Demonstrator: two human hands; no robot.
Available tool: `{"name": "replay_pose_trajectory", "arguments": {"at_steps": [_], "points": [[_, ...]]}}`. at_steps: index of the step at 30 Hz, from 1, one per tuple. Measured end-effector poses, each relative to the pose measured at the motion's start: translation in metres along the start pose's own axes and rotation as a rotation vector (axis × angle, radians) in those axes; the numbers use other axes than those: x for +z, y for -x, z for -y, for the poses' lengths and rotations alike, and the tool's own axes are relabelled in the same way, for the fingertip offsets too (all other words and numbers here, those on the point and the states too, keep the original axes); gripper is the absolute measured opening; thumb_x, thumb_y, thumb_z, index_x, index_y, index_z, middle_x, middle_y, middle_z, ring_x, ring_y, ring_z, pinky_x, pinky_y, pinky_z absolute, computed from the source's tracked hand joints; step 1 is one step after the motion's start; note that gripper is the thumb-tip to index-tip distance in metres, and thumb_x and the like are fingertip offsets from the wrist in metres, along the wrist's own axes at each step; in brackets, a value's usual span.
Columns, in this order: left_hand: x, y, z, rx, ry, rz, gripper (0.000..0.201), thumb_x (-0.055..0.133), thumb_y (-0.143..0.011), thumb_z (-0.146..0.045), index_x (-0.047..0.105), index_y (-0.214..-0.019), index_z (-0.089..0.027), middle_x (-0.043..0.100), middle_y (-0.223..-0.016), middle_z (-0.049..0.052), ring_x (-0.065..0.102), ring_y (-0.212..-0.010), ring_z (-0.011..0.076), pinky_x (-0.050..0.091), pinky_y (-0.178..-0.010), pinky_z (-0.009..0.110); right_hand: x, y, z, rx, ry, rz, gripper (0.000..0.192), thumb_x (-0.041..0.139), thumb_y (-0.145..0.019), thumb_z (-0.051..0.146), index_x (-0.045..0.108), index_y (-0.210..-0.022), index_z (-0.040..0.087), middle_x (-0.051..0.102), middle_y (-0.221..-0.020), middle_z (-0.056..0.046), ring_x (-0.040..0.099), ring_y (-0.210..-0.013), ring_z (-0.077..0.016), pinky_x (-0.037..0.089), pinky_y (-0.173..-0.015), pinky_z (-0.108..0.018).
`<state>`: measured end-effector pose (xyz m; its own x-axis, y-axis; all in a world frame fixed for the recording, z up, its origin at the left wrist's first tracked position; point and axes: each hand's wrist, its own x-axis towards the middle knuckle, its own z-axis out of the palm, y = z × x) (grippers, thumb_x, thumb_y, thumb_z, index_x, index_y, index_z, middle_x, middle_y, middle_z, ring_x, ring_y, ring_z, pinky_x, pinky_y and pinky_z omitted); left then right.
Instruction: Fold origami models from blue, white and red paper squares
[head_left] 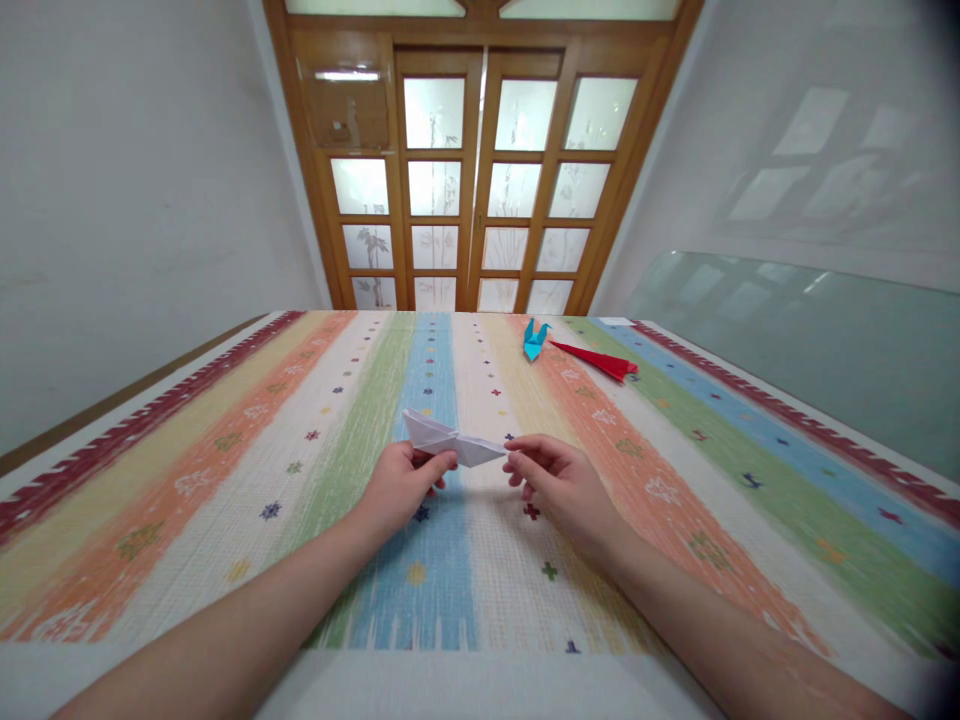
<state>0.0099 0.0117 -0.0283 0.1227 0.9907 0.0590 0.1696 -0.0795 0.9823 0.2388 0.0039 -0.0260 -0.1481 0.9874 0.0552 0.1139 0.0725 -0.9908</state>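
A folded white paper piece (pixel 466 449), long and pointed at both ends, is held just above the striped tablecloth (pixel 375 590). My left hand (pixel 409 483) pinches it at its lower left side, thumb in front and the other fingers partly hidden behind. At the right, the thumb and index finger of my right hand (pixel 559 480) are closed at the paper's pointed tip. The remaining fingers of that hand curl beneath.
Farther back on the table lie a blue origami crane (pixel 534 341) and a long red folded paper piece (pixel 598 361). A glass panel (pixel 795 340) stands along the right side. Wooden doors (pixel 484 170) with frosted panes close the far end between white walls.
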Motion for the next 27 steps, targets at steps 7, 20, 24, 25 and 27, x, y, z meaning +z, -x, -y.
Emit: {"name": "replay_pose_trajectory", "arguments": {"at_steps": [7,20,24,25,27], "points": [[0.001,0.002,0.005,0.048,0.007,0.028,0.029,0.071,-0.078,-0.042,0.073,-0.079,-0.012,0.063,-0.062,0.003,0.055,-0.054,0.0142,0.043,-0.052,0.026,0.001,0.001,-0.002,-0.142,0.042,0.034,0.044,0.071,-0.088,0.04,0.062,-0.128,0.025,0.06,-0.073,0.003,0.052,-0.052,-0.0112,0.045,-0.04,-0.022],[0.005,0.004,0.008,0.134,0.027,0.126,0.027,0.069,-0.082,-0.039,0.073,-0.088,-0.013,0.066,-0.07,0.004,0.057,-0.059,0.0136,0.046,-0.054,0.025,-0.002,0.003,0.003,-0.559,0.23,0.031,0.017,0.066,-0.091,0.022,0.076,-0.105,0.026,0.068,-0.086,-0.005,0.065,-0.073,-0.0161,0.053,-0.053,-0.026],[0.005,0.003,0.007,0.106,0.047,0.152,0.023,0.069,-0.08,-0.037,0.069,-0.08,-0.014,0.063,-0.063,0.001,0.054,-0.053,0.012,0.044,-0.051,0.024,-0.001,0.004,0.006,-0.69,0.284,0.08,0.024,0.064,-0.092,0.014,0.074,-0.109,0.027,0.068,-0.085,-0.003,0.064,-0.073,-0.014,0.051,-0.057,-0.025],[0.005,0.002,0.007,0.104,0.054,0.158,0.023,0.069,-0.079,-0.037,0.067,-0.079,-0.014,0.063,-0.063,0.001,0.054,-0.053,0.0122,0.044,-0.05,0.024,-0.001,0.005,0.007,-0.706,0.306,0.087,0.023,0.064,-0.092,0.013,0.074,-0.108,0.026,0.068,-0.084,-0.003,0.063,-0.073,-0.0137,0.05,-0.057,-0.024],[0.006,0.001,0.009,0.097,0.059,0.173,0.022,0.068,-0.078,-0.036,0.067,-0.08,-0.014,0.063,-0.065,0.002,0.056,-0.055,0.0132,0.045,-0.051,0.024,-0.001,0.005,0.008,-0.716,0.359,0.096,0.019,0.065,-0.091,0.014,0.074,-0.104,0.024,0.069,-0.084,-0.003,0.064,-0.073,-0.0138,0.05,-0.057,-0.024]]}}
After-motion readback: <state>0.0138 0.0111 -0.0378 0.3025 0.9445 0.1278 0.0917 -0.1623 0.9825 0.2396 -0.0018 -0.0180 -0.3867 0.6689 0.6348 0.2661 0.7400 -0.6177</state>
